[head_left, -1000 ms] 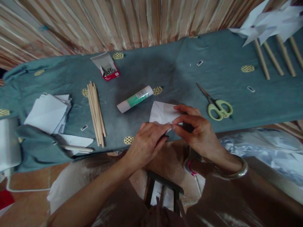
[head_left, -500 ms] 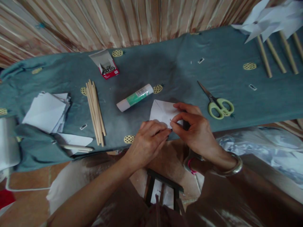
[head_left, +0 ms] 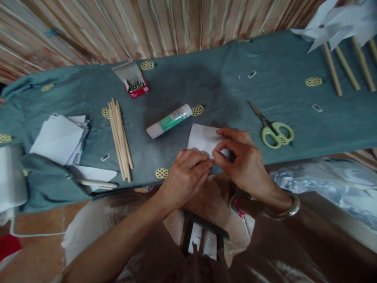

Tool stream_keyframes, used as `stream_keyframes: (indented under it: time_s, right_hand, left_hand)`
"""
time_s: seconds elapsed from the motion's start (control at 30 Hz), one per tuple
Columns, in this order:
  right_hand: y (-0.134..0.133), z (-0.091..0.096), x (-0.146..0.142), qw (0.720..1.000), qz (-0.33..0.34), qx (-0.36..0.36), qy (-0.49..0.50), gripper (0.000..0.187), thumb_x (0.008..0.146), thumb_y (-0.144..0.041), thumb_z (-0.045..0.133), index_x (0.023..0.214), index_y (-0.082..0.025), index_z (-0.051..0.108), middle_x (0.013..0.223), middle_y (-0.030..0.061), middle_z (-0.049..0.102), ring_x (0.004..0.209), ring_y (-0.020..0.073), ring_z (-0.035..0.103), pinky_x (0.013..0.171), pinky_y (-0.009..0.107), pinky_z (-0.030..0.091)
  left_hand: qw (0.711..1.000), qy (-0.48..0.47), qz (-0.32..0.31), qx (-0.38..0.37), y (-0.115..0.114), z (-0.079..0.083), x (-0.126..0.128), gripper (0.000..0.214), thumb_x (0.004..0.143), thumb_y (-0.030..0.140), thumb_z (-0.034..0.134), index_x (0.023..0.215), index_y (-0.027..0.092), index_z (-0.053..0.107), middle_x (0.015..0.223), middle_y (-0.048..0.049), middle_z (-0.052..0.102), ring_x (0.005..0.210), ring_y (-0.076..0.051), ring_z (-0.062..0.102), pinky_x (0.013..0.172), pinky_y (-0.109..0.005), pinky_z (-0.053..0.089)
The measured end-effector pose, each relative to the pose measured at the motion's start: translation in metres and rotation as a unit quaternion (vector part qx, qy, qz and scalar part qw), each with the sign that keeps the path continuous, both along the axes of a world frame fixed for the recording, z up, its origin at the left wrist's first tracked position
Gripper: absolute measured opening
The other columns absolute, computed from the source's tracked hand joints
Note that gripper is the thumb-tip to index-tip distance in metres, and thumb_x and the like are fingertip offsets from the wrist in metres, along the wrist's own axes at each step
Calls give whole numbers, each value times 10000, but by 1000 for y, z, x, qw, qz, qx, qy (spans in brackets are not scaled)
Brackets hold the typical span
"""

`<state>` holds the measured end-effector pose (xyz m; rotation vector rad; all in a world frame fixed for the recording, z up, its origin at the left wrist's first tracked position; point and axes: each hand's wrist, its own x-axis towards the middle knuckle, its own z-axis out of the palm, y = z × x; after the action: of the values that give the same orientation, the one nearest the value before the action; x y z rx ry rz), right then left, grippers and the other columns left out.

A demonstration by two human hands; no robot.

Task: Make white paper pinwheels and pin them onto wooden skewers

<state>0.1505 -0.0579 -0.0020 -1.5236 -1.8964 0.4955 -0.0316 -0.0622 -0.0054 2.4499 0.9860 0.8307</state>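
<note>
A white piece of paper (head_left: 203, 136) with crease lines lies at the table's front edge, partly covered by my hands. My left hand (head_left: 187, 175) is closed on its lower left part, fingers pressed together. Thumb and forefinger of my right hand (head_left: 240, 157) pinch at the paper's lower right; whether something small sits between them is hidden. Just beyond the paper lies a glue stick (head_left: 169, 121) with a green label. Scissors (head_left: 272, 131) with pale green handles rest to the right of my right hand.
An open box of metal pins (head_left: 137, 87) stands at the back. Wooden sticks (head_left: 120, 139) and a stack of white paper (head_left: 59, 139) lie left. White paper pinwheels (head_left: 326, 25) on sticks lie at the back right. A plastic bag (head_left: 330, 188) is below the table edge.
The whole view has shifted slightly. Both hands stay at the paper, with the right fingertips closer against the left ones.
</note>
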Motion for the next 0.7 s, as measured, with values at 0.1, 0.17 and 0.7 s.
stream_keyframes:
  time_s: [0.1, 0.17, 0.7]
  right_hand:
    - [0, 0, 0, 1000, 0, 0, -1, 137, 791, -111, 610, 729, -233, 625, 1148, 103, 672, 1122, 291, 605, 980, 510, 479]
    - [0, 0, 0, 1000, 1, 1, -2, 132, 790, -113, 612, 732, -229, 630, 1149, 106, 673, 1120, 292, 604, 976, 506, 483]
    - [-2, 1, 1, 999, 22, 31, -24, 114, 878, -159, 575, 834, -244, 638, 1198, 94, 656, 1148, 282, 583, 958, 478, 479]
  left_hand:
    - [1000, 0, 1, -8, 0, -1, 1, 154, 943, 181, 561, 1062, 148, 653, 973, -74, 709, 933, -193, 624, 785, -351, 474]
    - [1000, 1, 2, -12, 0, -1, 1, 156, 944, 183, 559, 1061, 148, 655, 976, -74, 710, 935, -193, 625, 787, -352, 473]
    - [1000, -2, 6, -20, 0, 0, 3, 158, 941, 173, 561, 1056, 137, 663, 969, -74, 711, 929, -195, 631, 783, -351, 478]
